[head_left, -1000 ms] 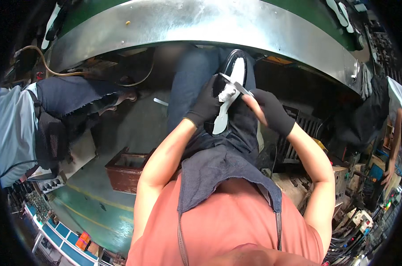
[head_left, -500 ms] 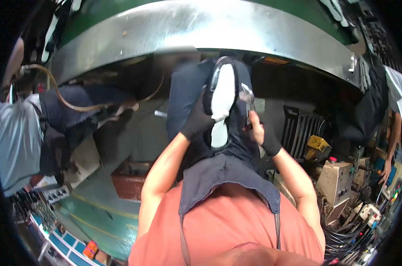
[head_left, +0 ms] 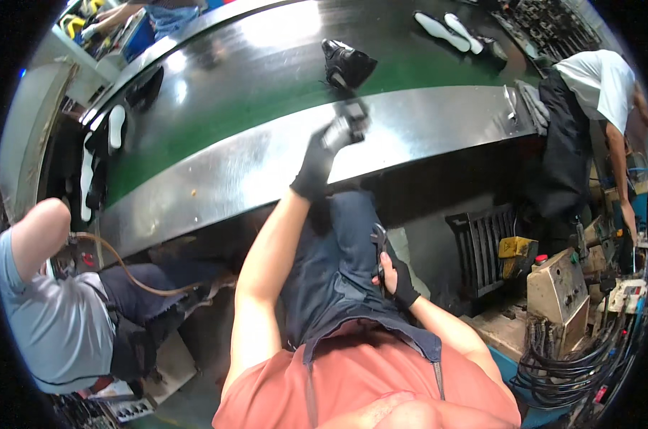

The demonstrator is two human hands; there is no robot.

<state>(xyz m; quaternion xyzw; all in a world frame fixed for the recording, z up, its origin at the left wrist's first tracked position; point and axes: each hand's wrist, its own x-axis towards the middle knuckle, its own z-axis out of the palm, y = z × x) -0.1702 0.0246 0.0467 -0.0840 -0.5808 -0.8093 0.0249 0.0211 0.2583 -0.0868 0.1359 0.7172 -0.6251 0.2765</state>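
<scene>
My left arm reaches forward over the shiny metal edge of the bench. My left hand (head_left: 331,139), in a black fingerless glove, is smeared by motion. A blurred grey and black thing (head_left: 354,118) is at its fingers; whether they grip it cannot be told. Just beyond lies a black shoe (head_left: 349,64) on the dark green belt (head_left: 245,114). Over my thigh, my right hand (head_left: 392,279), gloved likewise, is closed round a metal tool with curved jaws (head_left: 379,242), which looks like pincers. The jaws point away from me.
White-soled shoes lie on the belt at the far right (head_left: 442,32) and at the left (head_left: 116,127). One person (head_left: 59,314) sits at my left; another (head_left: 595,93) bends at the right. A control box (head_left: 556,286), cables (head_left: 560,357) and a black slatted rack (head_left: 481,247) stand right.
The white-soled shoe has left my lap. My left hand has moved forward to the bench. My right hand has stayed near my thigh with the pincers. The view has tilted up, showing more belt.
</scene>
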